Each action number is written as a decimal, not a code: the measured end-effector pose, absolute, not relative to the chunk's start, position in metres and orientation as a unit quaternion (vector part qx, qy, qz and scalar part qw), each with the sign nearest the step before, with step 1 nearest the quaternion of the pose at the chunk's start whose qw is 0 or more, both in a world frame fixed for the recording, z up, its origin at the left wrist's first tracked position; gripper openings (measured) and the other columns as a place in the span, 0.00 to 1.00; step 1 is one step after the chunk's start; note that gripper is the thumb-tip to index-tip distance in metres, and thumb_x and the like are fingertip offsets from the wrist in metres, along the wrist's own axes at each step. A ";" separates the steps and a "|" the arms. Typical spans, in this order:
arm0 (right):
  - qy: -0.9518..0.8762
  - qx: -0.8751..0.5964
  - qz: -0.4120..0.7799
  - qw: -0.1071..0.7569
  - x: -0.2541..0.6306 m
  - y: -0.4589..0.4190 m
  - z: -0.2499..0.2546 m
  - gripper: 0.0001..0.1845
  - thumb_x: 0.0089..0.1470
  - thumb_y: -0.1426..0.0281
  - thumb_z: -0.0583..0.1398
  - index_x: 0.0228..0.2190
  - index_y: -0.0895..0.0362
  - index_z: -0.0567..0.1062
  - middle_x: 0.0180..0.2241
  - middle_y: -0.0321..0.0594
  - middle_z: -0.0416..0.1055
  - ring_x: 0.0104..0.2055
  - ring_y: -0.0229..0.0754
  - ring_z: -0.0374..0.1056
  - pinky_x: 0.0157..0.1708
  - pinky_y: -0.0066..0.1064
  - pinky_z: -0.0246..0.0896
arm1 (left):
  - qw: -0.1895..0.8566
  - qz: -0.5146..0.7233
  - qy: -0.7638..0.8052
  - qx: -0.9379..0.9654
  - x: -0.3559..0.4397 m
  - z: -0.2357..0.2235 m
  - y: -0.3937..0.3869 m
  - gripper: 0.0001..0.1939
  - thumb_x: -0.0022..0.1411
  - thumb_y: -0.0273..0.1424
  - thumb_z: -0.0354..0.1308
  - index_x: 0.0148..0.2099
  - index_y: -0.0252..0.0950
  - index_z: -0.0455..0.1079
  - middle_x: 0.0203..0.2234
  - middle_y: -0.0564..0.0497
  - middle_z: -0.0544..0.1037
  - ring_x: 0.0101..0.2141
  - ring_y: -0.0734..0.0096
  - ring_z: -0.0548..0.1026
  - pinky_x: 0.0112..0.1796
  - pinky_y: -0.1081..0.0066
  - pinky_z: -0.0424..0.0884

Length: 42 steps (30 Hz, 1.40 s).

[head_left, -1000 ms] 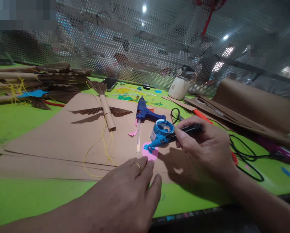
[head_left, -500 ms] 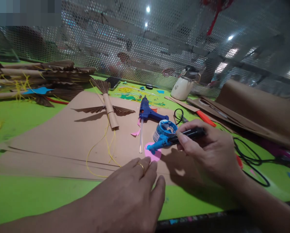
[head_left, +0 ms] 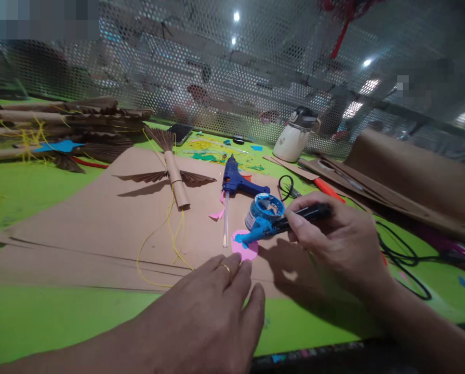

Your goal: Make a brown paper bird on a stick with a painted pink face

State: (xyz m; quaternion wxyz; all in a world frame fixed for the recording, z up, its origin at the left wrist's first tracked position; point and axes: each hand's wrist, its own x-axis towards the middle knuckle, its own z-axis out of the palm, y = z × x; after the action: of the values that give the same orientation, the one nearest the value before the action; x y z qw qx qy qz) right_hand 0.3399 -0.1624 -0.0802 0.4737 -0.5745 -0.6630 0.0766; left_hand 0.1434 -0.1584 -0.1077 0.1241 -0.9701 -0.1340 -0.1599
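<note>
My right hand is closed around a black marker-like stick, its front end thickly coated in blue paint. That tip touches a small rounded piece of pink paper, where a patch of wet blue shows. The fingertips of my left hand rest at the paper's near edge, fingers stretched out and lying flat. Just behind the stick stands an open jar of blue paint, its rim smeared. A blue glue gun with a clear glue stick lies beyond the pink paper.
Brown paper sheets cover part of the green table. A folded-paper bird with yellow string lies on them. More paper birds are piled at left. A white bottle, an orange-handled knife and black cable are around the right side.
The painted tip has slid slightly right across the pink paper, uncovering more of the blue patch. My left hand has stayed in place.
</note>
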 end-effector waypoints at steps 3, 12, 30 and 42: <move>-0.665 -0.574 0.077 0.471 0.340 -0.164 -0.080 0.04 0.48 0.73 0.59 0.23 0.58 0.71 0.16 0.31 0.66 0.17 0.32 0.61 0.17 0.23 0.58 | 0.129 -0.145 -0.130 -0.972 0.146 -0.110 -0.157 0.16 0.61 0.26 0.47 0.47 0.27 0.70 0.45 0.35 0.74 0.45 0.52 0.73 0.43 0.58 0.69; -0.662 -0.567 0.100 0.479 0.340 -0.160 -0.083 0.03 0.48 0.72 0.60 0.25 0.58 0.72 0.17 0.32 0.68 0.18 0.32 0.62 0.17 0.22 0.59 | 0.128 -0.177 -0.140 -0.966 0.145 -0.110 -0.159 0.15 0.61 0.27 0.48 0.46 0.28 0.71 0.44 0.37 0.75 0.44 0.54 0.73 0.43 0.59 0.69; -0.666 -0.570 0.090 0.472 0.337 -0.162 -0.084 0.03 0.48 0.72 0.59 0.25 0.58 0.72 0.17 0.32 0.68 0.17 0.32 0.62 0.17 0.22 0.58 | 0.132 -0.189 -0.142 -0.963 0.145 -0.111 -0.159 0.15 0.59 0.26 0.49 0.47 0.28 0.70 0.44 0.37 0.75 0.44 0.54 0.73 0.43 0.59 0.68; -0.668 -0.582 0.058 0.461 0.337 -0.167 -0.082 0.04 0.48 0.72 0.59 0.23 0.58 0.72 0.15 0.31 0.65 0.17 0.32 0.60 0.17 0.22 0.56 | 0.111 -0.196 -0.136 -0.965 0.142 -0.114 -0.162 0.16 0.60 0.26 0.46 0.47 0.26 0.69 0.43 0.34 0.75 0.44 0.53 0.72 0.43 0.56 0.68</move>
State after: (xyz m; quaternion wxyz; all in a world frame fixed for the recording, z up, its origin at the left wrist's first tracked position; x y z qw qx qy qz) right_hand 0.3369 -0.1667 -0.0824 0.4613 -0.5816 -0.6676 0.0576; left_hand 0.1423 -0.1615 -0.1136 0.1114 -0.9647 -0.1357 -0.1963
